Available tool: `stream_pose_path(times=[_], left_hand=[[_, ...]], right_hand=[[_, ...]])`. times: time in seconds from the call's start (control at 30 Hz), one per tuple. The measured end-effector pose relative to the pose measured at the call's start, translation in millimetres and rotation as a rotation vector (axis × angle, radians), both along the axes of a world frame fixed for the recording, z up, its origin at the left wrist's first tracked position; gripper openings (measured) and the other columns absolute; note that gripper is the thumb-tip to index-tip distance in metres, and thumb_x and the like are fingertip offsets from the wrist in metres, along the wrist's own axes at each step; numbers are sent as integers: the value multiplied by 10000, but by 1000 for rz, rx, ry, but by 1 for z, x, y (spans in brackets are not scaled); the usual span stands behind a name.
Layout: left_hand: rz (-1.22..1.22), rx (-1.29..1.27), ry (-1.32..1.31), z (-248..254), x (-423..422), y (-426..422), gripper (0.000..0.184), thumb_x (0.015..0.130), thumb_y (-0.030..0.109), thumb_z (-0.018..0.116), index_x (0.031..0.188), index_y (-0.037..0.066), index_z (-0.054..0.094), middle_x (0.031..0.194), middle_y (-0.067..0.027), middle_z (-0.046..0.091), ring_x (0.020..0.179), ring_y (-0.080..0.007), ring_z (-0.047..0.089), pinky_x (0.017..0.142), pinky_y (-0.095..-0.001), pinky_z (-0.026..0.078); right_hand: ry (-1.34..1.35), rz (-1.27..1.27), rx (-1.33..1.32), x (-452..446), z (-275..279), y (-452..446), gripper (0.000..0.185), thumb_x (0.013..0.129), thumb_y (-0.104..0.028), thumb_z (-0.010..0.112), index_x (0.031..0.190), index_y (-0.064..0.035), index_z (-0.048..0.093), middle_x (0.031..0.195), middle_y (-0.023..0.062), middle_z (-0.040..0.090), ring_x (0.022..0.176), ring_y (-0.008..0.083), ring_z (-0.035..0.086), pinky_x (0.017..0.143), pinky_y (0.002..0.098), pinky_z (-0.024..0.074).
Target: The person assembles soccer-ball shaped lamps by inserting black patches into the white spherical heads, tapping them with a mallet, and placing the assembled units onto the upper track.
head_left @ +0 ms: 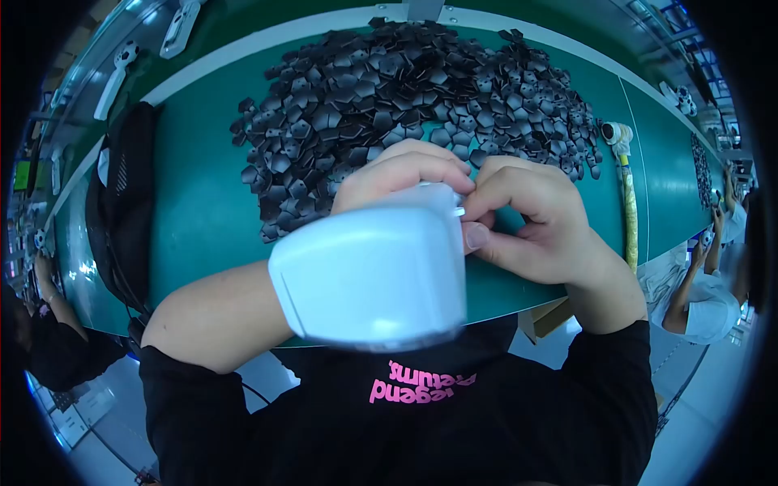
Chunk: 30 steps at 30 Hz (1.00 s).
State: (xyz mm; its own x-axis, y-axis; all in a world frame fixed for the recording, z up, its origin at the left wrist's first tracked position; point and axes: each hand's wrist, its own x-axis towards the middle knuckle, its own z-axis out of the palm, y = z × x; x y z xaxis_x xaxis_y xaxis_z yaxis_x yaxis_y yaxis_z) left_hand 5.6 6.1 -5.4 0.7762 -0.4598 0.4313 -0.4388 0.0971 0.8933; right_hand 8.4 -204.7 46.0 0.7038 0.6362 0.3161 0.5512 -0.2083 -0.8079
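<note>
A smooth white plastic object with a rounded, wide end [369, 279] rises toward the camera and hides part of both hands. Behind its far end, my left hand [397, 172] is curled around it, its palm out of sight. From the right, my right hand [531, 212] pinches with thumb and forefinger at the narrow far end, touching or almost touching the left fingertips. Whatever small piece may lie in that pinch is hidden. Just beyond the hands spreads a large heap of black five-sided pieces [324, 120], some showing small holes.
The green tabletop [194, 194] has a pale raised border. On the right lies a tape-wrapped stick with a round head [627, 190]; a black bag-like item [130, 194] is at left. White handles with football-patterned heads [117, 77] lie beyond. People [709, 300] sit at both sides.
</note>
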Motion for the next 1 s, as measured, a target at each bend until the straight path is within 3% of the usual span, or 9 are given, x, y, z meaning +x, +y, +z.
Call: stream_pose_path(times=[0.2, 0.33, 0.4, 0.43, 0.57, 0.67, 0.73, 0.83, 1.0], left_hand=[[-7, 25, -170, -4, -1, -1, 322, 845, 187, 791, 1071, 25, 628, 1153, -146, 607, 1093, -234, 597, 915, -358, 502], [18, 27, -54, 3, -6, -5, 278, 861, 161, 768, 1061, 31, 626, 1162, -142, 602, 1088, -227, 596, 911, -335, 497], [57, -106, 310, 5, -11, -7, 241, 872, 138, 749, 1051, 37, 622, 1171, -130, 598, 1085, -222, 595, 932, -343, 487], [52, -102, 307, 6, -11, -8, 241, 872, 138, 749, 1051, 37, 622, 1171, -130, 598, 1085, -222, 595, 932, -343, 487], [113, -88, 253, 8, -12, -6, 245, 844, 110, 752, 1041, 40, 625, 1164, -127, 603, 1075, -225, 600, 956, -359, 477], [13, -18, -134, 2, -4, -1, 271, 801, 84, 758, 1036, 41, 630, 1147, -130, 613, 1072, -240, 608, 950, -375, 482], [28, -13, -132, 3, -4, 1, 282, 788, 78, 761, 1037, 43, 633, 1139, -134, 617, 1071, -244, 611, 941, -373, 487], [35, 5, -108, 4, -5, 2, 306, 763, 66, 768, 1039, 46, 638, 1123, -142, 624, 1068, -253, 617, 922, -367, 497], [30, -53, -149, 2, -6, -1, 334, 752, 70, 788, 1050, 50, 639, 1116, -149, 629, 1055, -251, 625, 885, -358, 512]], right_hand=[[-63, 50, -48, 1, 0, -4, 201, 743, 18, 759, 909, -51, 670, 753, 36, 593, 657, 171, 597, 577, 270, 479], [-173, 99, -103, 7, -4, -8, 400, 729, -77, 817, 1092, -56, 649, 899, 48, 615, 782, 165, 617, 668, 275, 504], [-62, 15, 90, 6, -11, -4, 616, 703, -188, 865, 1235, -61, 581, 1028, 75, 604, 911, 181, 608, 769, 302, 505], [-6, -22, 186, 6, -15, -3, 728, 690, -244, 888, 1307, -63, 548, 1092, 89, 599, 976, 189, 603, 819, 316, 506], [3, -45, 128, 11, -26, -2, 947, 658, -403, 907, 1414, -59, 453, 1194, 118, 560, 1115, 231, 557, 943, 367, 471], [92, 7, 94, 10, -26, -1, 981, 675, -451, 889, 1429, -26, 426, 1297, 130, 506, 1227, 244, 501, 1011, 382, 435], [137, 35, 71, 12, -26, 0, 1001, 684, -476, 879, 1436, -10, 413, 1348, 136, 480, 1283, 250, 473, 1044, 389, 417], [-98, 111, 27, 17, -30, 1, 905, 715, -476, 849, 1404, -34, 461, 1283, 157, 554, 1208, 278, 544, 1017, 389, 444], [84, 101, 73, 8, -33, 4, 953, 720, -496, 842, 1435, -27, 421, 1325, 168, 541, 1227, 289, 547, 1029, 390, 440]])
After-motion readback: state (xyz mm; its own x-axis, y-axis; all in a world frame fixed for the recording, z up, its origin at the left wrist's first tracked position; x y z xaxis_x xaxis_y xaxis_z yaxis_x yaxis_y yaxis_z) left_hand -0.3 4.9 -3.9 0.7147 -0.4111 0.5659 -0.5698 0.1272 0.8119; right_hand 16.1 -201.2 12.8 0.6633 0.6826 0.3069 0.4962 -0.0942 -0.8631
